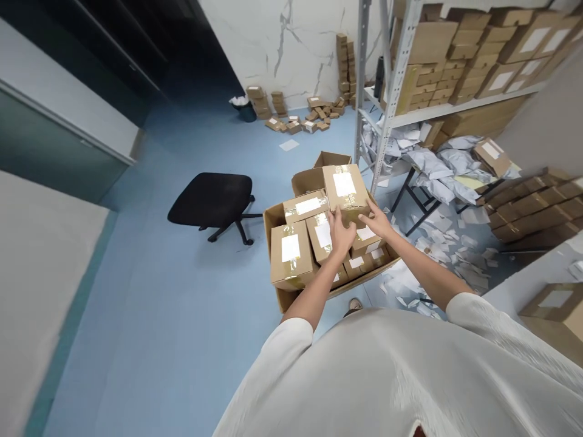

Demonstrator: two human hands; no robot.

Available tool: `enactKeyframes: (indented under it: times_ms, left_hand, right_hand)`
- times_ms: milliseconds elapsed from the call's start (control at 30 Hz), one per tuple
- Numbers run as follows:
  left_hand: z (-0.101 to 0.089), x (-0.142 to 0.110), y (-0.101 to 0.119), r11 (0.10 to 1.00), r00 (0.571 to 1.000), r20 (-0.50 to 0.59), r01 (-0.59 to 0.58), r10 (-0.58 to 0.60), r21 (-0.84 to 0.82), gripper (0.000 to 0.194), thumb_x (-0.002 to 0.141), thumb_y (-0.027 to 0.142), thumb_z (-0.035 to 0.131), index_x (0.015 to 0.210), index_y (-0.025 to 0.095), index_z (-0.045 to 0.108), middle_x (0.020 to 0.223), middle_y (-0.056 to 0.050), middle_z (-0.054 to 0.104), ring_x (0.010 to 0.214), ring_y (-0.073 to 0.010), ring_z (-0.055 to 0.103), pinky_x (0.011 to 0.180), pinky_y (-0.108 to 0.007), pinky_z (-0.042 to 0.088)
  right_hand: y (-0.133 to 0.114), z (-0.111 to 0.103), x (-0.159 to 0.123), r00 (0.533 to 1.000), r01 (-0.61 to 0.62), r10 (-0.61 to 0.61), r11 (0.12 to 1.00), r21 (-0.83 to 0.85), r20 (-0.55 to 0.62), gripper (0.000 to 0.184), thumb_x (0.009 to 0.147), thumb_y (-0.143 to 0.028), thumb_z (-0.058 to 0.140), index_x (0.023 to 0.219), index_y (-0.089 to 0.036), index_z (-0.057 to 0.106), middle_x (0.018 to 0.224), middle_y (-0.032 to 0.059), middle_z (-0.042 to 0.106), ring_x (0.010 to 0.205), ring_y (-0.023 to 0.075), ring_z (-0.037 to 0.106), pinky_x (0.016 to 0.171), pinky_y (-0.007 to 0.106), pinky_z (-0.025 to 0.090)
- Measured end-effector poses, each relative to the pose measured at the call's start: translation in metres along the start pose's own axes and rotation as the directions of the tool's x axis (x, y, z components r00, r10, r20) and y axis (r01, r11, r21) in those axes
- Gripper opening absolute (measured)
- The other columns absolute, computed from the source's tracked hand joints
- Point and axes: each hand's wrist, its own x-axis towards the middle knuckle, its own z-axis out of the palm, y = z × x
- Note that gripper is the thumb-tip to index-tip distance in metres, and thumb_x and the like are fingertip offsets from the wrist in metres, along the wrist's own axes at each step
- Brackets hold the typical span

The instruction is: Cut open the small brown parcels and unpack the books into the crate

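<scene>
A taped cardboard box with a white label sits high at the right of a larger open carton filled with several smaller labelled boxes. My left hand is at its near left corner, fingertips against the cardboard and thumb apart. At the near right corner, my right hand touches the same box, its thumb toward the front face. Both hands hold the box between them; its underside is hidden. Below my left wrist lies a labelled box inside the carton.
A black swivel chair stands left of the carton. To the right are a metal shelf stacked with boxes and a table with grey mailing bags. Paper scraps litter the floor; small boxes lie by the wall.
</scene>
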Motion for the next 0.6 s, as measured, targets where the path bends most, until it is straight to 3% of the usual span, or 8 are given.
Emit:
enactKeyframes:
  times_ms: [200, 300, 400, 600]
  left_hand:
    - [0.067, -0.022, 0.046, 0.982, 0.976, 0.113, -0.184, 0.187, -0.038, 0.09, 0.092, 0.021, 0.071, 0.176, 0.028, 0.037, 0.187, -0.005, 0.026, 0.175, -0.0347, 0.015, 0.141, -0.051, 0.03]
    - [0.109, -0.043, 0.068, 0.973, 0.955, 0.187, -0.219, 0.229, -0.072, 0.091, 0.091, 0.021, 0.071, 0.176, 0.027, 0.037, 0.184, -0.005, 0.034, 0.175, -0.0344, 0.016, 0.141, -0.051, 0.031]
    - [0.155, -0.07, 0.086, 0.968, 0.93, 0.269, -0.239, 0.251, -0.077, 0.09, 0.091, 0.022, 0.071, 0.175, 0.026, 0.039, 0.181, -0.007, 0.04, 0.174, -0.0344, 0.019, 0.138, -0.05, 0.036]
    - [0.246, -0.142, 0.117, 0.947, 0.852, 0.417, -0.314, 0.315, -0.074, 0.09, 0.089, 0.022, 0.073, 0.173, 0.025, 0.041, 0.18, -0.01, 0.04, 0.173, -0.0348, 0.024, 0.137, -0.05, 0.037]
  right_hand:
    - [0.015, -0.087, -0.038, 0.979, 0.003, -0.007, 1.0, -0.018, -0.203, 0.095, 0.089, -0.059, 0.08, 0.173, -0.031, 0.047, 0.175, 0.0023, 0.049, 0.166, 0.0337, 0.04, 0.131, 0.051, 0.045]
    - [0.029, -0.134, -0.068, 0.956, -0.023, 0.002, 0.998, -0.067, -0.295, 0.095, 0.087, -0.06, 0.082, 0.172, -0.032, 0.048, 0.177, 0.0022, 0.047, 0.168, 0.0337, 0.036, 0.135, 0.052, 0.04]
    - [0.047, -0.179, -0.105, 0.923, -0.09, 0.042, 0.99, -0.108, -0.382, 0.093, 0.087, -0.058, 0.083, 0.17, -0.032, 0.051, 0.177, 0.003, 0.046, 0.169, 0.035, 0.033, 0.138, 0.053, 0.033]
    - [0.09, -0.262, -0.194, 0.842, -0.227, 0.16, 0.971, -0.07, -0.516, 0.09, 0.086, -0.052, 0.08, 0.168, -0.024, 0.054, 0.177, 0.0071, 0.045, 0.169, 0.0348, 0.034, 0.137, 0.052, 0.034]
